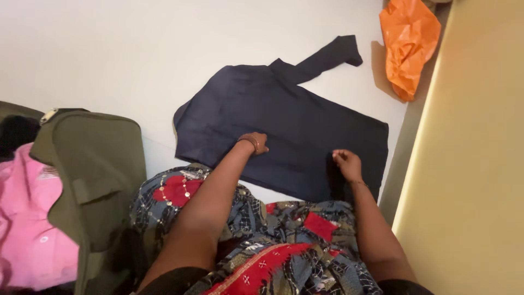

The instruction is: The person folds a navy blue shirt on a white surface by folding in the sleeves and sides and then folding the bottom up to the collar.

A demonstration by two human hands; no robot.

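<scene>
A: Status on the dark garment?

B: A navy garment (284, 123) is laid flat on a white surface (109, 49), roughly centre of view. One long strip, sleeve or strap, is angled out toward the upper right.

A: Hands?

B: Left hand (255, 143) is pressed onto the garment near its lower middle, fingers curled down against the cloth. Nothing is seen lifted in it. A bangle is worn at that wrist.

A: Right?

B: Right hand (346, 162) is closed on the garment's lower right part, cloth pinched between fingers and thumb. A small fold is raised there.

A: Surroundings?

B: A crumpled orange plastic bag (409, 41) is seen at upper right, just beside the strip's end, not touching it as far as can be told. An olive-green bag (95, 175) is open at left, with pink cloth (30, 229) shown inside it. A patterned fabric in red, blue and grey (273, 240) is spread over the lap, its edge meeting the near edge of the navy garment. A pale yellow wall or panel (475, 164) is seen along the right side.
</scene>
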